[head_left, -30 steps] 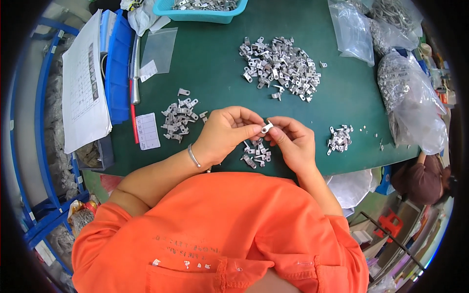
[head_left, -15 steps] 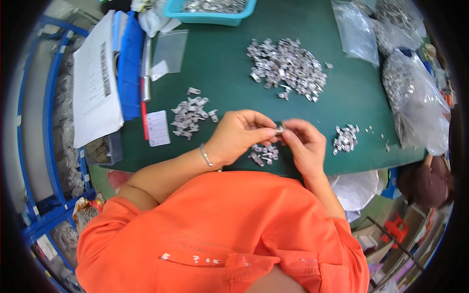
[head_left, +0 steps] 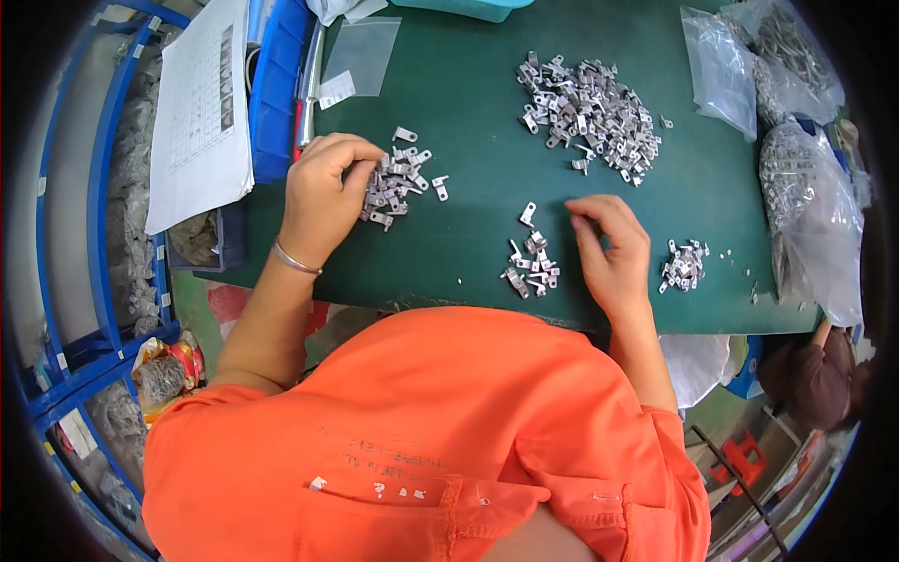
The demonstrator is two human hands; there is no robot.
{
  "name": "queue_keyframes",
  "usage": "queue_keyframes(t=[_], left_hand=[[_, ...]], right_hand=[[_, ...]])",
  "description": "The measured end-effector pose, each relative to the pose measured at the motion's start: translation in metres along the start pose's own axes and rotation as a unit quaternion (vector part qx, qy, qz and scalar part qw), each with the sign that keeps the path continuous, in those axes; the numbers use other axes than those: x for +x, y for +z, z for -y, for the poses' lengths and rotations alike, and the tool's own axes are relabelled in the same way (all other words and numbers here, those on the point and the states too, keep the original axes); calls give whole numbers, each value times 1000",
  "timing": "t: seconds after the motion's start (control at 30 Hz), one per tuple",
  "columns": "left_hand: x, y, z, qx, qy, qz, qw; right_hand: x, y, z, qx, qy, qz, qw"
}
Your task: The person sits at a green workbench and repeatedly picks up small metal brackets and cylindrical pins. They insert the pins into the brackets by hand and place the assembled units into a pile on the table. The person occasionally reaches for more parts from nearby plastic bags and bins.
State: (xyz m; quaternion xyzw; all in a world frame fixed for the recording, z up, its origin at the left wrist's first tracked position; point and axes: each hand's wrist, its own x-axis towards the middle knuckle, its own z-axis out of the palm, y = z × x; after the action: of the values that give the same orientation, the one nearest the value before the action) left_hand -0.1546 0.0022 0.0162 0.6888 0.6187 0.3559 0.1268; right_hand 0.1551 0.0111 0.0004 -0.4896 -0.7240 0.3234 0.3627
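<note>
My left hand [head_left: 323, 192] is at the left edge of a pile of small metal brackets [head_left: 403, 176], its fingers bent together at the tips. Whatever those fingertips hold, if anything, is hidden. My right hand [head_left: 614, 251] hovers over the green table with thumb and forefinger curved apart and nothing visible between them. Just left of it lies a small group of brackets [head_left: 536, 272]. A single bracket [head_left: 528, 214] lies on its own above that group. Farther off is the largest bracket pile [head_left: 599, 112], and another small cluster [head_left: 684, 267] sits right of my right hand.
A blue bin [head_left: 279, 103] and papers [head_left: 201, 122] line the left side, with a flat clear bag [head_left: 363, 56] beside them. Filled plastic bags [head_left: 810, 206] crowd the table's right edge. A turquoise basin [head_left: 478, 7] stands at the back. Another person [head_left: 813, 379] is at the far right.
My hands, earlier together at a small metal piece, have parted. The left went to the left pile; the right opened and stayed near the middle. The whole view has shifted somewhat.
</note>
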Motion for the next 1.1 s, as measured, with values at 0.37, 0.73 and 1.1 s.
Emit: queue_keyframes(t=[0.37, 0.73, 1.1], left_hand=[[1, 13, 4, -5, 6, 12, 1000], [6, 35, -39, -247, -68, 67, 964], [-4, 79, -69, -272, 102, 249, 924]], right_hand=[[17, 14, -5, -128, -113, 51, 984], [-2, -17, 4, 382, 313, 110, 863], [31, 6, -8, -131, -83, -67, 986]])
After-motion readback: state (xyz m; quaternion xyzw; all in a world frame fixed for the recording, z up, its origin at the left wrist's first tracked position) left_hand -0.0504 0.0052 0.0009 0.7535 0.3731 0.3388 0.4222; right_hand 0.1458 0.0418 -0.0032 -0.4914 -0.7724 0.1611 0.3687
